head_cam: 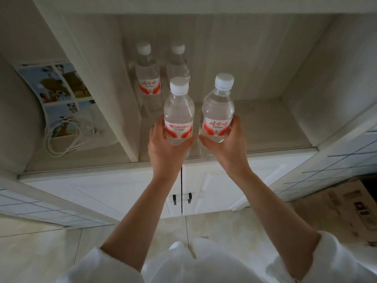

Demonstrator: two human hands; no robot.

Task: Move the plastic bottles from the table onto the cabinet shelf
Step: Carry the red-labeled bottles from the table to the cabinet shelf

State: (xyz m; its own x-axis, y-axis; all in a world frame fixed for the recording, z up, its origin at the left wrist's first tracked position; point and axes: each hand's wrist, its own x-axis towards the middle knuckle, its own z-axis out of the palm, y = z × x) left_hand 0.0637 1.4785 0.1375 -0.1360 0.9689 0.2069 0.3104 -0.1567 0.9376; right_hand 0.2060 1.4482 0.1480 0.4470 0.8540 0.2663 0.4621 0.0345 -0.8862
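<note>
My left hand (pixel 166 149) grips a clear plastic bottle (pixel 179 111) with a white cap and a red-and-white label, held upright. My right hand (pixel 226 144) grips a second bottle of the same kind (pixel 218 109), also upright. Both are raised side by side over the front part of the cabinet shelf (pixel 271 127). Two more matching bottles stand at the back of that shelf, the left one (pixel 148 78) beside the divider and the other (pixel 177 66) partly hidden behind the bottle in my left hand.
An upright divider panel (pixel 106 94) separates this shelf from the left compartment, which holds a sheet of printed photos (pixel 59 86) and a coiled white cable (pixel 67 137). White cabinet doors (pixel 214 190) with dark handles sit below. A flattened cardboard box (pixel 342 207) lies on the floor at right.
</note>
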